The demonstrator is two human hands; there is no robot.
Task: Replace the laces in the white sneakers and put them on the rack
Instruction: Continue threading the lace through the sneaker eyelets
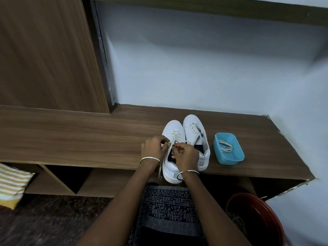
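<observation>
On the wooden shelf top (88,139), two white sneakers stand side by side. The left hand (154,148) and right hand (186,154) each pinch the lace (174,136) of the left sneaker (173,128). A blue tub (230,159) just beside the right sneaker (193,125) holds spare laces (225,147).

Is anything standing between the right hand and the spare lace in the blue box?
Yes. The right sneaker stands between the right hand and the blue box holding the spare lace; the hand would likely pass over it.

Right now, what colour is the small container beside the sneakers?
Light blue, with a coil of white laces inside; the container shows clearly in the head view.
</observation>
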